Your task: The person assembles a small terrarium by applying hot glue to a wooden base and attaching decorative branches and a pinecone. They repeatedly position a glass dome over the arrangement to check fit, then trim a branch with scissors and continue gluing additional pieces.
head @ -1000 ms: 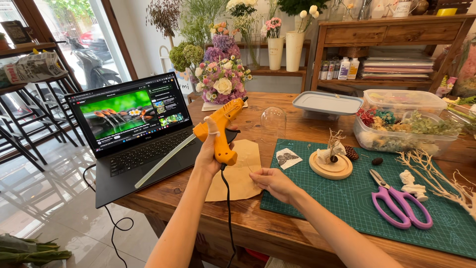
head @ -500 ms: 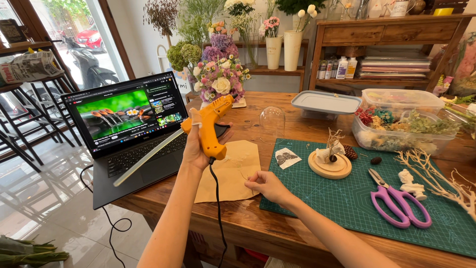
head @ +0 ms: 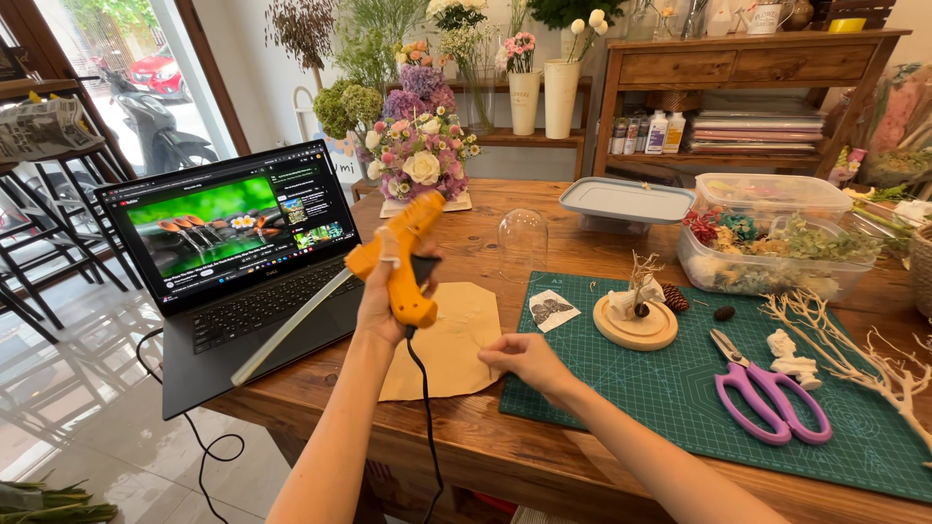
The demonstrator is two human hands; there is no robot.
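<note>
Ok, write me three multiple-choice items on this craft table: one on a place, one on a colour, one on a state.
1. Where do the scissors lie?
A. on the green cutting mat
B. on the laptop keyboard
C. inside the plastic box

2. What colour is the glue gun in the left hand?
A. blue
B. orange
C. white

3. How does the laptop stand?
A. shut flat
B. open with a dark screen
C. open with a lit screen

Answers:
1. A, the purple-handled scissors rest on the mat's right part, near the pale dried branches.
2. B, its body is orange, with a black cord hanging from the grip.
3. C, the lid is raised and the screen shows a green picture.

The right hand rests by the brown paper, at the mat's edge.
</note>
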